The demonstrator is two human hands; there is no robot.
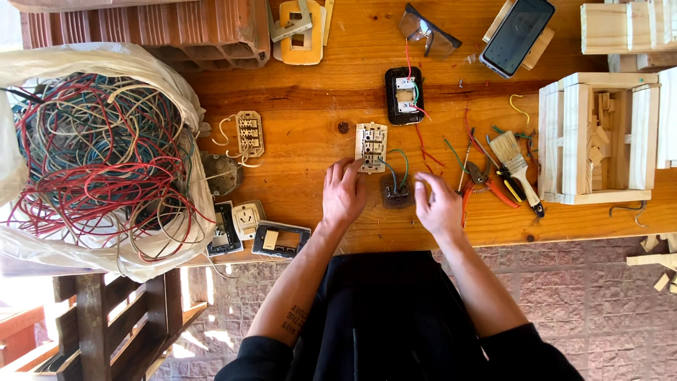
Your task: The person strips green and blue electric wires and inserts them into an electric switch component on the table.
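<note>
On the wooden workbench [317,141], a cream switch module [371,147] lies flat just beyond the fingertips of the left hand [343,194], which rests palm down with its fingers pressed against the module's near edge. Its long axis runs away from the person, near end toward the left hand, far end toward a black-framed switch plate [404,96] farther up the bench. A green wire [399,161] and a darker one curve out of the module's near end toward a small dark brown block [396,191], which sits between the two hands. The right hand [439,206] lies just right of this block, thumb and forefinger drawn together near the wire's end; whether they actually pinch the wire is too small to tell. Right of that hand lie red-handled pliers [484,182], a paintbrush [513,166] and scattered wire offcuts, with a slatted wooden crate [599,137] beyond them. To the left, well apart, a white bag of tangled wires [99,155] fills the bench end, with several loose switch plates [271,238] near the front edge. Safety glasses [427,32] and a phone [516,34] lie at the far side.
</note>
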